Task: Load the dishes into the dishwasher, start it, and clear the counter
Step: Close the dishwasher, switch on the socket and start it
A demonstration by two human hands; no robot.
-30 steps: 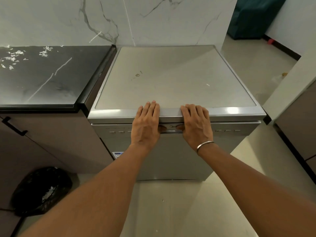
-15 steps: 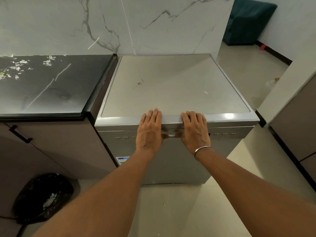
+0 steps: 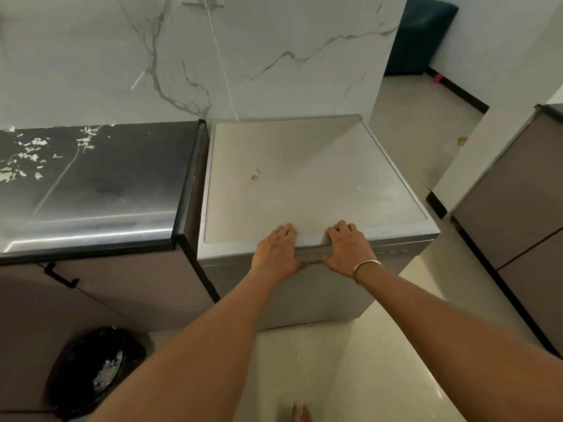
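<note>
A silver freestanding dishwasher (image 3: 304, 178) stands against the marble wall, and its door looks shut. My left hand (image 3: 275, 251) and my right hand (image 3: 345, 249) rest side by side on its top front edge, fingers over the top and thumbs at the door's upper rim. A metal bangle circles my right wrist. No dishes are in view. To the left lies the dark counter (image 3: 122, 184), bare except for white scraps (image 3: 30, 153) at its far left.
A black bin bag (image 3: 97, 370) sits on the floor at lower left, under grey cabinets with a black handle (image 3: 61, 275). More cabinets (image 3: 518, 208) stand at the right. Pale floor runs in front and toward a doorway behind the dishwasher.
My head has moved up and back, so the dishwasher looks smaller and more wall shows. Both hands stay on the dishwasher's top front edge, fingers now more curled.
</note>
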